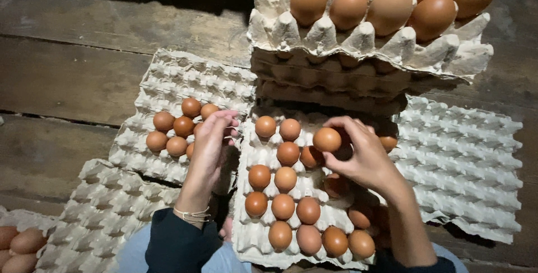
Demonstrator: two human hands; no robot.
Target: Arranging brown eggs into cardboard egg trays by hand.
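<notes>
Brown eggs are being sorted between pulp trays on a plank floor (67, 77). The right hand (358, 152) is curled shut around one egg (327, 139), pinched at the fingertips and held just above the middle tray (246, 234), which is partly filled. The left hand (210, 144) is loosely closed over the edge of the left tray (168, 74), beside a small cluster of eggs (176, 130); whether an egg is held in it cannot be told. An empty tray (465, 155) lies to the right, and a full stack (336, 77) stands behind. The step in hand is judged to be mid-transfer of one egg. The next move calls for an open cup to be picked and the egg lowered gently, upright, without knocking its neighbours.
</notes>
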